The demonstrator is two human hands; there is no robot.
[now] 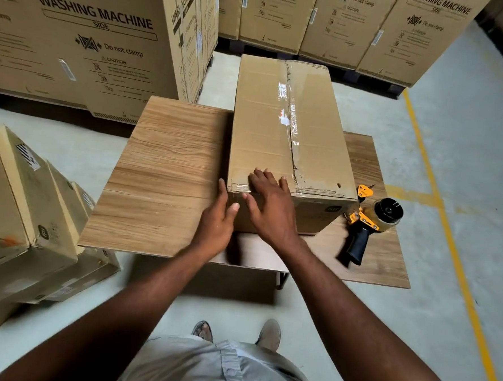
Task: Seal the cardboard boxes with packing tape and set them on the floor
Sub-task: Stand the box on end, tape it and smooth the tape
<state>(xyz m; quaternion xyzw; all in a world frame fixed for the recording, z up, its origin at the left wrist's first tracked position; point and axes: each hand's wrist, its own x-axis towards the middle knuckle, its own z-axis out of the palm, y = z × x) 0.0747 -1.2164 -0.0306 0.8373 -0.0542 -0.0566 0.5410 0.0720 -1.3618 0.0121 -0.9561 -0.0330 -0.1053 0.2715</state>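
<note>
A long cardboard box (263, 126) lies on the wooden table (163, 167), with clear tape running down its top seam and across its near edge. My right hand (270, 206) lies flat over the box's near top edge, fingers spread on the tape there. My left hand (217, 217) touches the box's near left corner, thumb against the front face, holding nothing. A yellow and black tape dispenser (369, 224) rests on the table just right of the box, untouched.
Several smaller cardboard boxes (28, 206) are stacked on the floor at the left. Large washing machine cartons (85, 39) stand behind the table and along the back. A yellow floor line (448, 231) runs at the right. My feet stand before the table.
</note>
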